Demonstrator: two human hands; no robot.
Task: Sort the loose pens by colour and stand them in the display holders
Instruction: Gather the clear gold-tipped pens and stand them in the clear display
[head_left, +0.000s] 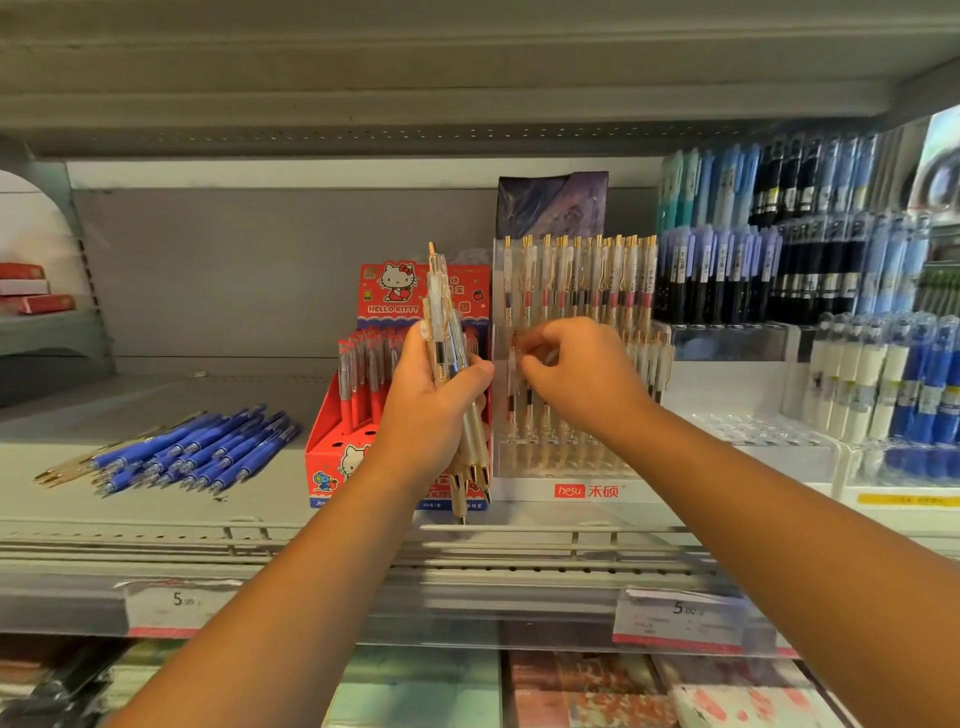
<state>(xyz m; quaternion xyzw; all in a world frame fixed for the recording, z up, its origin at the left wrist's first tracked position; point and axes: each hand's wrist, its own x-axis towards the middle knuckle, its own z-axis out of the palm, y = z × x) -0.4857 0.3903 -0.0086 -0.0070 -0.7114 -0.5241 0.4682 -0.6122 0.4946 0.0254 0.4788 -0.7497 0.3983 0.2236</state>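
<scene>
While feeding the holder (587, 491), grips a fistful of gold pens (453, 364) in the left hand (431, 415) and pinches what looks like one pen (514, 364) in the right hand (584, 376), against the holder's front rows.

Risks a slide from the fanned fistful, tips down over the shelf (260, 501) edge; risks too a knock to standing pens from the right wrist. Leaves blue pens (197, 452) loose on the shelf, left of the red box (332, 452). Cannot make out the pinched pen through blur, nor the hole under it; hides the holder's middle rows behind the right hand.
</scene>
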